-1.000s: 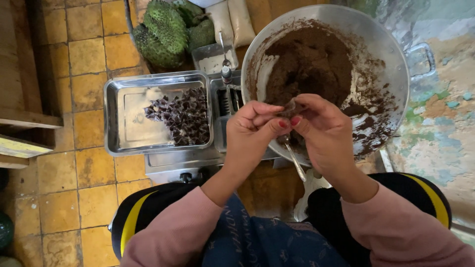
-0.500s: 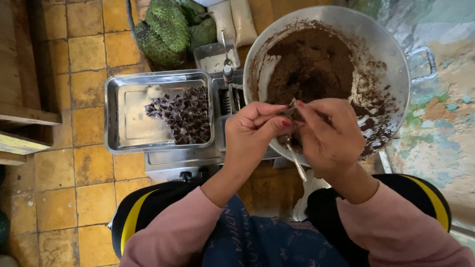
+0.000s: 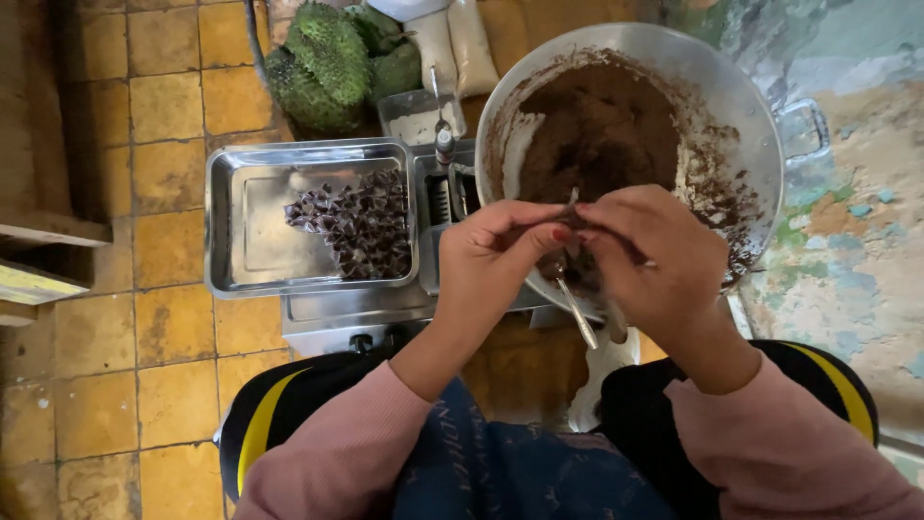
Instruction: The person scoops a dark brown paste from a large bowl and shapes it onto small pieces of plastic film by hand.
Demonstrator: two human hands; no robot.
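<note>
Item 1: left hand, held over the near rim of the big metal bowl. We note thumb and forefinger narrowed to a pinch, fingertips meeting those of the other hand.

Item 2: right hand, fingers curled in narrow, closed round a small dark piece. The piece sits right btwn the tips of both hands, mostly hidden; we can't tell its exact shape.

Item 3: bowl contents, a brown mass smeared up the walls, behind and beneath the hands.

Item 4: spoon, handle sticking out below the hands twd the lap; we can't tell which fingers grip it.

Item 5: steel tray, left of bowl, w/ a heap of dark folded pieces on its right half.

Item 6: green bumpy fruit at top, on yellow tiled floor.
</note>
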